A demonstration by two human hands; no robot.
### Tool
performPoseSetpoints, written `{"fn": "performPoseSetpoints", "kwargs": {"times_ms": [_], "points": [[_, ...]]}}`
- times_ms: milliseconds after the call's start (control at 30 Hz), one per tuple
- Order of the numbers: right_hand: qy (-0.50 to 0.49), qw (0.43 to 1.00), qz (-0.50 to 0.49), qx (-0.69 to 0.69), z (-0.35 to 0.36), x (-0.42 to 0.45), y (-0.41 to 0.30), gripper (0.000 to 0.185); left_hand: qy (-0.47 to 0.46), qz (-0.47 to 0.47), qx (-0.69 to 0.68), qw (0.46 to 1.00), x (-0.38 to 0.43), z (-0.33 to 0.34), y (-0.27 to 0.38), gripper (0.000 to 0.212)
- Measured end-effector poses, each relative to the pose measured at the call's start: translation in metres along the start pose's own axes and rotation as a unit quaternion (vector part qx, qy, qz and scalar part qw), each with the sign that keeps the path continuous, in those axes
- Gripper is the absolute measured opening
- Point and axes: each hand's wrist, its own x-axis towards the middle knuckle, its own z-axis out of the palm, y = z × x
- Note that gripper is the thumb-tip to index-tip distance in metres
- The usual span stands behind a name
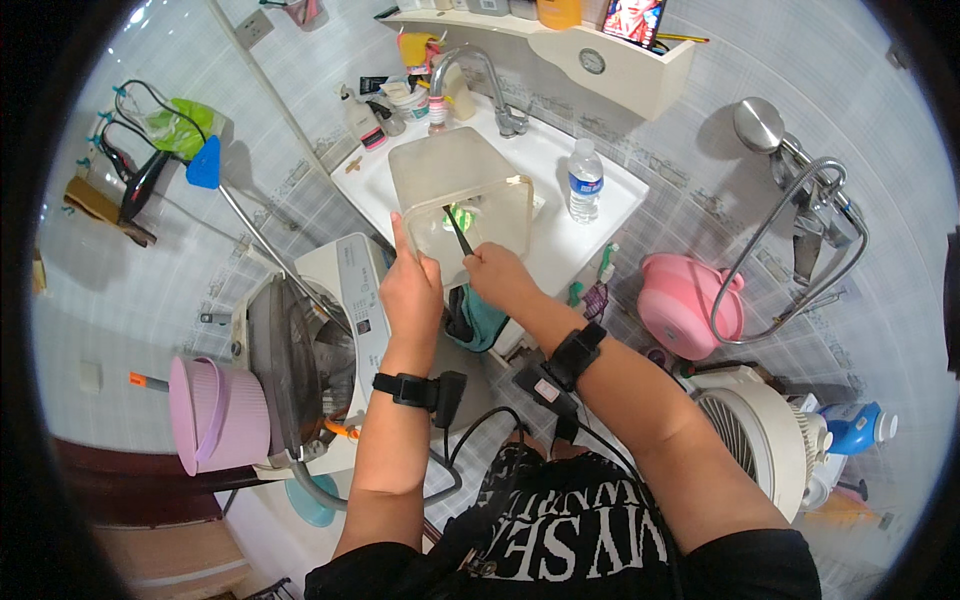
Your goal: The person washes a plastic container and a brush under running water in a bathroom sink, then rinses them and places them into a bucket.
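A translucent plastic bin [454, 161] is tilted above the white sink [615, 191], its open mouth facing me. My left hand [411, 289] grips the bin's near left rim, with the index finger extended along its side. My right hand [501, 279] is closed around a slim black handle [459, 234] that reaches into the bin's mouth. What the handle's far end carries is hard to make out. Close to it shows a small green and white item [460, 218], too indistinct to name. A teal and dark cloth [480, 322] hangs below the bin at the sink's front.
A water bottle [585, 184] stands on the sink's right, near the faucet [510, 120]. Pump bottles [364, 120] line the back left. To my left is a top-loading washing machine [360, 277] with its lid raised. A pink bucket [690, 304] and a fan [750, 442] are at right.
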Motion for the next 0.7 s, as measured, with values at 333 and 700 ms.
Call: {"fn": "performPoseSetpoints", "kwargs": {"times_ms": [333, 700], "points": [[0.014, 0.998, 0.014, 0.06, 0.014, -0.072, -0.02, 0.028, -0.004, 0.052, -0.046, 0.998, -0.02, 0.004, -0.012, 0.063], [0.145, 0.985, 0.049, -0.083, -0.001, -0.107, -0.009, 0.027, -0.061, 0.125, -0.097, 0.985, -0.069, -0.029, -0.013, 0.065]]}}
